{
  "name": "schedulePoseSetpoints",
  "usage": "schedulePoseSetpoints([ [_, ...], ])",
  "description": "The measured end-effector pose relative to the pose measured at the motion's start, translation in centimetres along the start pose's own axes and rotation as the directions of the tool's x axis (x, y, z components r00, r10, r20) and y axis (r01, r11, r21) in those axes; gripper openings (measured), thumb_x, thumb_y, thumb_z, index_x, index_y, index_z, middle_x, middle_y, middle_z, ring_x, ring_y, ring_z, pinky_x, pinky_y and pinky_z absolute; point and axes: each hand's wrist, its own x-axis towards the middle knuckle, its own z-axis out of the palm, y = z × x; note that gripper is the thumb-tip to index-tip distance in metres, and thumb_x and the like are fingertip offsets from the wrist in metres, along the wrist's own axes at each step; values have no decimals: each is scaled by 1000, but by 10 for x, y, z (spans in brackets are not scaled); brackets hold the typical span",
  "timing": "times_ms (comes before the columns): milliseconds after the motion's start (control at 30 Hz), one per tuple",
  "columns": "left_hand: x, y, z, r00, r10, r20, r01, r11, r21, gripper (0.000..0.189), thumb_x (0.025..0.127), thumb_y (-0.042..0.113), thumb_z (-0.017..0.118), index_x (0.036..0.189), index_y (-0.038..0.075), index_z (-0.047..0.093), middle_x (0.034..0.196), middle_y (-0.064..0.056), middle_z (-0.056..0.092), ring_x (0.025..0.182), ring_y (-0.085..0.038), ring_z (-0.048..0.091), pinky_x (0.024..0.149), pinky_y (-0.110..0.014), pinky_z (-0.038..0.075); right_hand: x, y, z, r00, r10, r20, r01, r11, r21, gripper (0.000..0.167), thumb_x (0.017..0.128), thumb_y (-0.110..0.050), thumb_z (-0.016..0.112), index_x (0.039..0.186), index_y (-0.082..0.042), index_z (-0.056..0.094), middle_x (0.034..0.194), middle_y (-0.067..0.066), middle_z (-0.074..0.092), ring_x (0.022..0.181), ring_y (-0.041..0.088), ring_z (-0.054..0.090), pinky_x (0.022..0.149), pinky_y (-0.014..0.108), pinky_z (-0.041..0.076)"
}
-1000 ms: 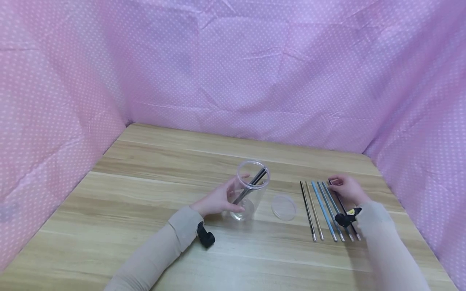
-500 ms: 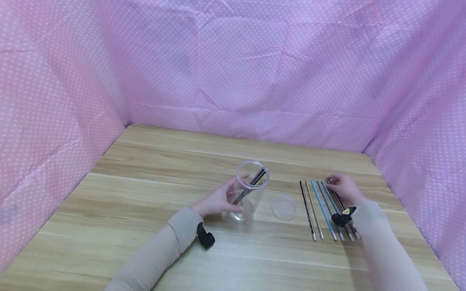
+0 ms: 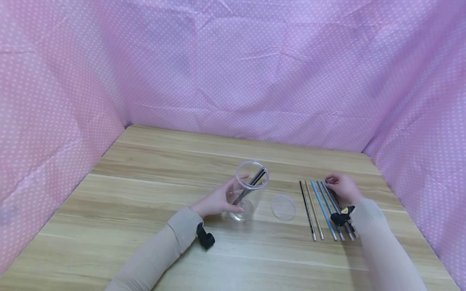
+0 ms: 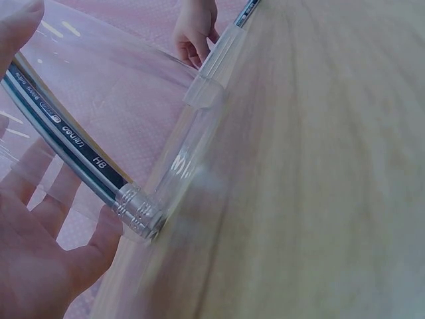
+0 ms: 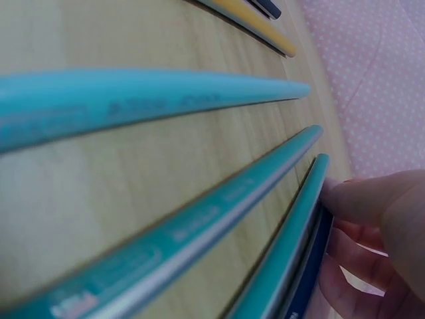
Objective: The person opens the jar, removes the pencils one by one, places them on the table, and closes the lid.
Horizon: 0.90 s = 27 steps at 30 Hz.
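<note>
My left hand (image 3: 216, 199) is wrapped around a clear plastic jar (image 3: 256, 198), fingers behind and thumb in front. Several pencils (image 4: 76, 136) lean inside it, the foremost dark and marked HB, eraser ends at the bottom. At the right end of a row of pencils, my right hand (image 3: 344, 188) pinches the far end of a dark blue pencil (image 5: 311, 269). This pencil lies alongside a teal pencil (image 5: 285, 242), and my thumb (image 5: 355, 199) is right at the teal one's tip. Part of the dark pencil is hidden by the wrist camera.
A round clear lid (image 3: 283, 207) lies flat between jar and row. Further left in the row are a light blue pencil (image 3: 323, 210), a gold pencil (image 3: 315, 212) and a black pencil (image 3: 308, 212). Pink dotted cloth (image 3: 233, 81) surrounds the wooden table (image 3: 164, 161).
My right hand has shifted slightly left, and the dark blue pencil has moved with it, closer to the teal pencil beside it. My left hand and the jar have stayed in place.
</note>
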Motion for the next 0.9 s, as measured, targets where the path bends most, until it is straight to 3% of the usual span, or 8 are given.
schedulePoseSetpoints([
  [300,0,1,1,1000,3,1,-3,1000,7,99,73,4,78,151,20,20,148,-7,41,136,-28,38,115,-51,25,-6,-5,-8,1000,1,-18,0,999,39,29,88,-8,61,109,11,57,91,25,66,84,37,64,73,44,53],
  [500,0,0,1,1000,4,3,-4,1000,0,100,72,4,78,151,21,19,149,-5,40,136,-29,37,115,-52,26,-7,-11,-17,999,-12,-36,13,999,30,33,90,-9,59,117,11,54,96,27,64,89,41,63,76,49,53],
  [767,-1,0,0,1000,-10,2,10,1000,4,100,73,4,77,152,22,18,149,-6,39,136,-30,38,114,-52,26,-6,-44,-24,998,-47,-48,48,999,21,31,90,-8,59,116,8,57,97,25,65,86,37,64,65,32,51],
  [900,-1,1,1,1000,-14,6,14,1000,5,100,72,4,77,151,23,19,150,-6,39,136,-29,37,115,-51,26,-6,-61,-22,996,-75,-38,76,997,27,31,90,-10,60,116,7,58,98,23,65,87,34,63,65,30,51],
])
